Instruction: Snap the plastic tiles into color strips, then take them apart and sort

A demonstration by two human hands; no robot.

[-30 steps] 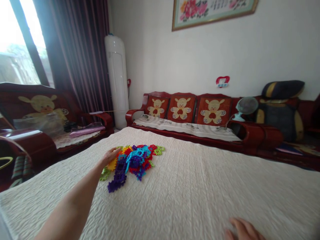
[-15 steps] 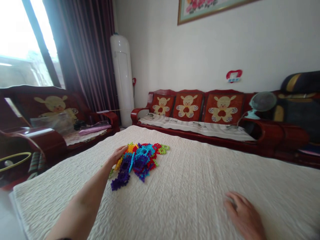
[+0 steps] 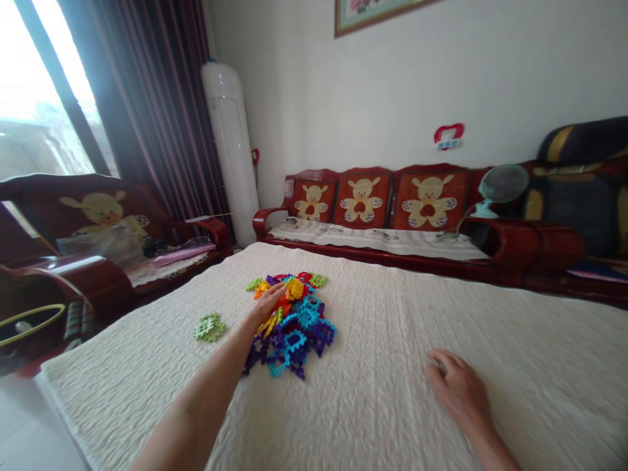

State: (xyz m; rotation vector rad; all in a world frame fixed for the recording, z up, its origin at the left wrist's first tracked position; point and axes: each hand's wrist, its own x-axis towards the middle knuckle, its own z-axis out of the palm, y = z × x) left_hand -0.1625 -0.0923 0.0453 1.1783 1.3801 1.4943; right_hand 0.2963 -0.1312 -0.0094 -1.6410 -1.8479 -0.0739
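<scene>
Off-white quilted cloth (image 3: 383, 340) with a fine, wavy, puckered texture is covering the broad flat surface, its far edge reaching toward a dark red glossy wooden sofa (image 3: 373, 244). Above, a gold-edged framed picture (image 3: 366, 21) is running out of view at the top. On the cloth, left of centre, a loose heap of thin plastic lattice pieces with toothed edges (image 3: 309, 314) is lying in purple, blue, red, orange, yellow and green; overlaps are hiding many outlines. Green lattice pieces (image 3: 209, 328) are lying well apart, to the left of the heap. The left hand (image 3: 269, 299) is reaching onto the heap, its fingers extending beside a yellow cluster (image 3: 294, 288); its thumb is staying out of sight, so whether it is gripping anything cannot be told. The right hand (image 3: 458, 383) is hovering or resting over the cloth, fingers loosely curling and partly open, nothing showing in them.
</scene>
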